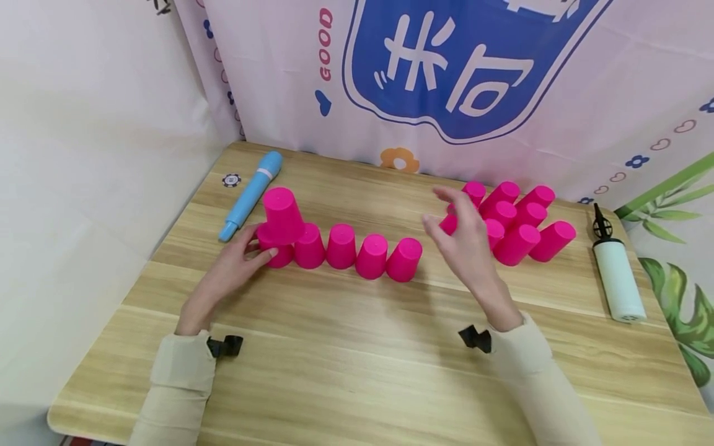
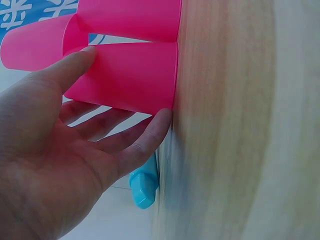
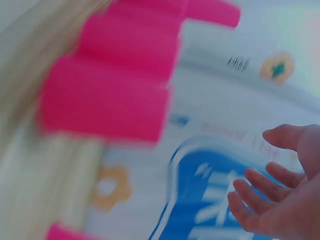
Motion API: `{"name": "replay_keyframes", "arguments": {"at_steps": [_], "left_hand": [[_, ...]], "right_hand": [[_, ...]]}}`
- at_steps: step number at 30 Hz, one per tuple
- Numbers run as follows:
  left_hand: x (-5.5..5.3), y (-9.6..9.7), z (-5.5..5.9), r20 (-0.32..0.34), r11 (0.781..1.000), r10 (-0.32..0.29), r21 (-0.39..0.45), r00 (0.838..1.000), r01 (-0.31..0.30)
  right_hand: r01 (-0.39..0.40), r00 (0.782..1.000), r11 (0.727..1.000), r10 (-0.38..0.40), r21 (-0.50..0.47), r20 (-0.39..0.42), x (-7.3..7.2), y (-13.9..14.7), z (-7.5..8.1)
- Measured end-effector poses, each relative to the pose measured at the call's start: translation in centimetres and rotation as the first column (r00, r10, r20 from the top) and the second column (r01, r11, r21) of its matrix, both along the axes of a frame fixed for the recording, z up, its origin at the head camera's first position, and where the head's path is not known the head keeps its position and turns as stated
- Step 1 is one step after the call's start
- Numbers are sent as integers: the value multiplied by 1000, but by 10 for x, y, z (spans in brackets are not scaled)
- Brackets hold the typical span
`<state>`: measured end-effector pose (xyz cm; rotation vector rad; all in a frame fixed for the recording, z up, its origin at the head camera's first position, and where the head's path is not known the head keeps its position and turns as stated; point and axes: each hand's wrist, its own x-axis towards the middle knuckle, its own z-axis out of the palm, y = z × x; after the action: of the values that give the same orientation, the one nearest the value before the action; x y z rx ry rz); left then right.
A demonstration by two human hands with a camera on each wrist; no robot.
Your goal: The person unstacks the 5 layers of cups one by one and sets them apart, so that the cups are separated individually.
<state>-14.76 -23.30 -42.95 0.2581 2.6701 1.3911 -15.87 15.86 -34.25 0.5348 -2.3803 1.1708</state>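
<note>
Five upside-down pink cups (image 1: 341,246) stand in a row on the wooden table. Another upside-down pink cup (image 1: 283,214) sits on top at the row's left end. My left hand (image 1: 234,262) holds the leftmost cup (image 2: 127,75) of the row, its thumb on the front side and its fingers round the left and back, partly hidden. Raised above the table between the row and the cup group, my right hand (image 1: 458,238) has its fingers apart and holds nothing. In the right wrist view the right hand (image 3: 280,187) shows loosely bent fingers, with the row blurred beside it.
Several more upside-down pink cups (image 1: 517,245) stand grouped at the right, partly behind the right hand. A blue stick-like object (image 1: 251,195) and a poker chip (image 1: 231,180) lie at the back left. A hand pump (image 1: 618,279) lies near the right edge. A printed cloth (image 1: 279,93) hangs behind.
</note>
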Motion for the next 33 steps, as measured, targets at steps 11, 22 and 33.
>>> {"name": "replay_keyframes", "arguments": {"at_steps": [11,22,33], "left_hand": [[3,-4,3,-17,1000,-7,19,1000,7],[1,-1,7,-44,999,-35,19,998,36],[2,3,10,-36,999,-31,16,999,31]], "right_hand": [[-350,930,880,286,322,231,-5,-136,60],[-365,914,825,227,432,337,-30,-192,38],[-316,941,899,256,302,223,-12,-167,48]]}}
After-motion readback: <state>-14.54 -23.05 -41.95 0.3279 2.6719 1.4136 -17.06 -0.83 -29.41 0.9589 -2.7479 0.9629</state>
